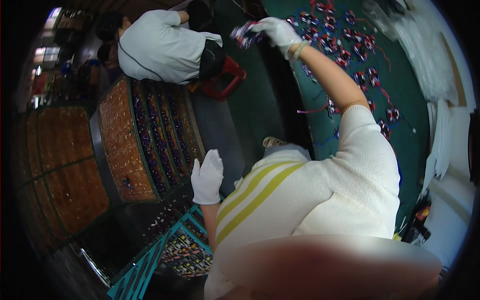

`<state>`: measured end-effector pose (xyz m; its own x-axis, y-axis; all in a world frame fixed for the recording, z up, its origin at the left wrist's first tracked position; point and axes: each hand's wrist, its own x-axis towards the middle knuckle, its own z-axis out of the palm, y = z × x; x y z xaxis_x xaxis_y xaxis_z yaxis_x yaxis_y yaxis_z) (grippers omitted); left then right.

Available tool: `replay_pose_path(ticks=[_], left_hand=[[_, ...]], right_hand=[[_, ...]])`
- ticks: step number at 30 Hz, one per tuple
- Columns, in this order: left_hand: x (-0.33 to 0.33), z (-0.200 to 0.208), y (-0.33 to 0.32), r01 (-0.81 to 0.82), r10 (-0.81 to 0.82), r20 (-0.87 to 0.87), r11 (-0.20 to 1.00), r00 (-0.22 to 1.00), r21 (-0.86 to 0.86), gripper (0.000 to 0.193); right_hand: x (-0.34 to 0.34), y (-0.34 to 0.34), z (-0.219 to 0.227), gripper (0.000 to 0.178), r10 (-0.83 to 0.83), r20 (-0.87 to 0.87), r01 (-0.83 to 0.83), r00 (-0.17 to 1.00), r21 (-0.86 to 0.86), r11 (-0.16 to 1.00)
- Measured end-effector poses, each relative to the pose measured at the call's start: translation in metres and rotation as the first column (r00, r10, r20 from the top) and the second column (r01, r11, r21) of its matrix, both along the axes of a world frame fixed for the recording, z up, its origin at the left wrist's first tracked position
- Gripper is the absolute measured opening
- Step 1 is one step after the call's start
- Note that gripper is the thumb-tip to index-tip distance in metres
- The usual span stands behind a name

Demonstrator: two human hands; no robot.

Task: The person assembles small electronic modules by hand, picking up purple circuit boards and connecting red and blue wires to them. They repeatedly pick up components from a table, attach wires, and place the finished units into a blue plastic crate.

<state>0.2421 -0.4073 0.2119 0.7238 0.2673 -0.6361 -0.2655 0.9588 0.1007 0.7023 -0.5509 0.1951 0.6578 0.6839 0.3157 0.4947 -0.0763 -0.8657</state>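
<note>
My right hand (280, 35), in a white glove, is stretched out by the near edge of the green table (410, 155). Its fingers are closed on a small wired circuit board (245, 35), which is smeared by motion. Several similar wired boards (360, 51) with red, blue and black leads lie scattered over the tabletop, partly behind my raised arm. Low on the left, my left hand (207, 179), also gloved in white, holds nothing. Its fingers are stretched out with the thumb apart, close to a stack of trays.
Stacked brown trays (125, 140) filled with small parts stand at my left. Below them is a teal metal rack (150, 260) of components. A co-worker (165, 47) in a pale shirt sits on a red stool (227, 77). Clear plastic bags (430, 60) lie along the table's right side.
</note>
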Motion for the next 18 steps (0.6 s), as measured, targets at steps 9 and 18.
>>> replay_pose_path(ticks=[9, 18], left_hand=[[-0.111, -0.027, 0.019, -0.282, 0.329, -0.283, 0.940, 0.901, 0.193, 0.048], [-0.198, -0.029, -0.001, 0.716, 0.755, -0.565, -0.592, 0.334, -0.369, 0.025]], right_hand=[[0.214, 0.042, -0.194, 0.039, -0.522, -0.465, 0.409, 0.715, -0.327, 0.852], [0.035, 0.085, -0.122, 0.041, -0.696, 0.444, 0.729, 0.564, 0.129, 0.673]])
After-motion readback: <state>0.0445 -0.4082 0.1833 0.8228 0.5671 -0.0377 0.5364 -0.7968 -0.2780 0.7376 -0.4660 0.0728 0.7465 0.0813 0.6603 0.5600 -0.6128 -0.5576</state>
